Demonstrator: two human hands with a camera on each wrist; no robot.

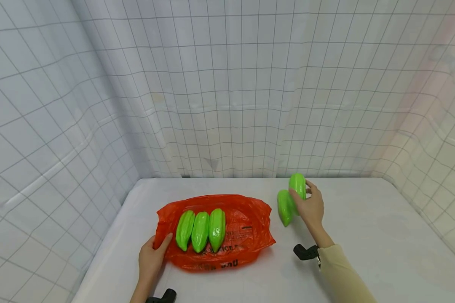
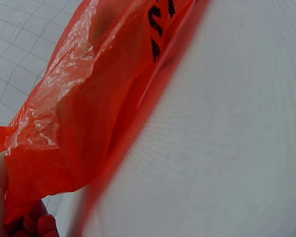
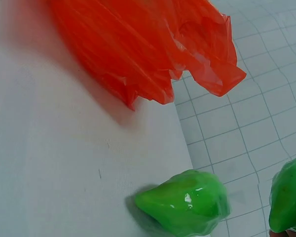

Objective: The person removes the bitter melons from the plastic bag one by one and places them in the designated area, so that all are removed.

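A red plastic bag (image 1: 246, 248) with dark print lies on the white table, and my left hand (image 1: 151, 256) pinches its left edge between thumb and fingers. Three glossy green ridged vegetables (image 1: 200, 232), pointed at one end, are side by side on the red plastic. To the bag's right, my right hand (image 1: 311, 206) grips another green ridged vegetable (image 1: 297, 185) between thumb and fingers. One more pointed green vegetable (image 1: 284, 207) rests on the table just left of that hand. In the left wrist view, the gripped bag edge (image 2: 44, 168) stands raised off the table.
White cloth covers the table (image 1: 364, 219). Behind it and along both sides hang white curtains (image 1: 231, 105) with a dark grid. Each wrist wears a black camera mount (image 1: 306, 252).
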